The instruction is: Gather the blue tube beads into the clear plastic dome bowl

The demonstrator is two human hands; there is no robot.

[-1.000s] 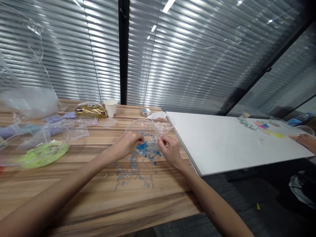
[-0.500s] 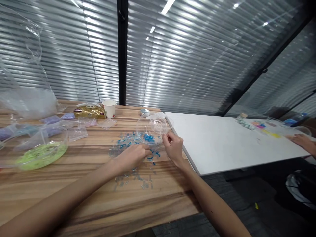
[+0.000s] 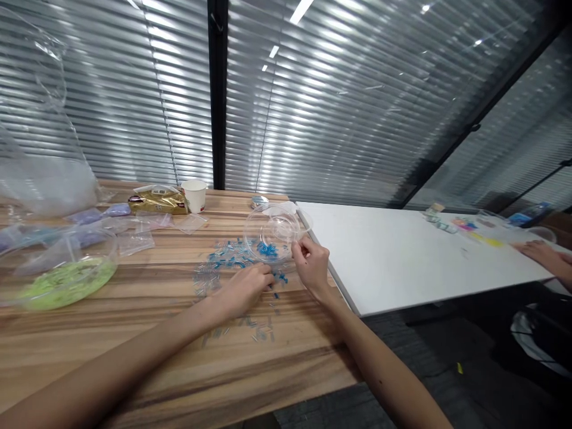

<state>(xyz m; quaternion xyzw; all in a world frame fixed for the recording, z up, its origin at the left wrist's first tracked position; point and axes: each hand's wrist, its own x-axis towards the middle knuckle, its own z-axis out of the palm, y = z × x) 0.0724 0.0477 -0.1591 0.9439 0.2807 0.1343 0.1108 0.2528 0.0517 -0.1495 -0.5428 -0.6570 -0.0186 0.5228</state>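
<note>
A clear plastic bowl [image 3: 255,225] holds a small heap of blue tube-shaped pieces [image 3: 267,250]. More loose pieces, blue [image 3: 230,256] and colourless [image 3: 205,280], are scattered on the wooden table around it. My left hand [image 3: 250,286] is low over the table in front of the bowl, fingers curled down and closed among blue pieces. Its fingertips are partly hidden. At the bowl's right front edge, my right hand [image 3: 311,265] is closed in a pinch. What lies between its thumb and finger is too small or hidden to tell.
On the left stand a clear container of green material [image 3: 71,283] and small plastic bags [image 3: 136,241]. Behind are a gold packet [image 3: 158,201], a paper cup [image 3: 195,196] and a small round tin [image 3: 259,202]. Another person's hand [image 3: 540,253] rests on the white table [image 3: 402,256].
The view has shifted slightly. My left hand stays among the blue pieces, its fingers a little changed in pose. My right hand keeps its pinch beside the bowl.
</note>
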